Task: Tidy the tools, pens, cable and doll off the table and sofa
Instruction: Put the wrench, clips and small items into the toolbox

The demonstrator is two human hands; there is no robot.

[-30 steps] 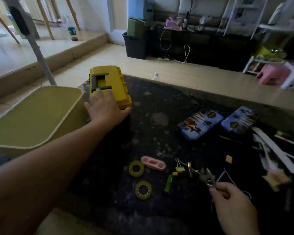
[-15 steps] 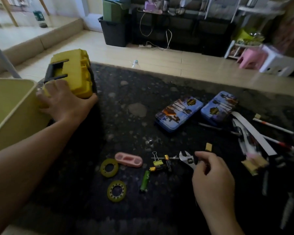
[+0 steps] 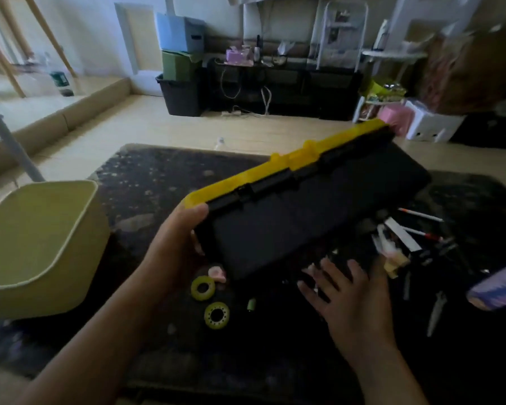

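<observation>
The left hand (image 3: 173, 252) grips the toolbox (image 3: 304, 211) by its near-left corner, tilted above the bench (image 3: 158, 176) (hiding what lies behind). The right hand (image 3: 351, 299) hovers, fingers (image 3: 330, 267) spread and empty, beside two tape rolls (image 3: 202, 287) and scattered pens (image 3: 418, 213); a bin (image 3: 41, 244) stands left.

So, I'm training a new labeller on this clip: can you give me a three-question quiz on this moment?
1. True or false: the left hand holds the toolbox at one end.
2. The right hand is: A) gripping a pen, B) open with fingers spread, C) inside the bin.
3. Fill in: the two yellow rings lie on the ____, near the toolbox's lower corner.

Key: 1 true. 2 B; it is below the toolbox's dark underside, and whether it touches the box cannot be told. 3 table. The green bin sits at the left.
</observation>
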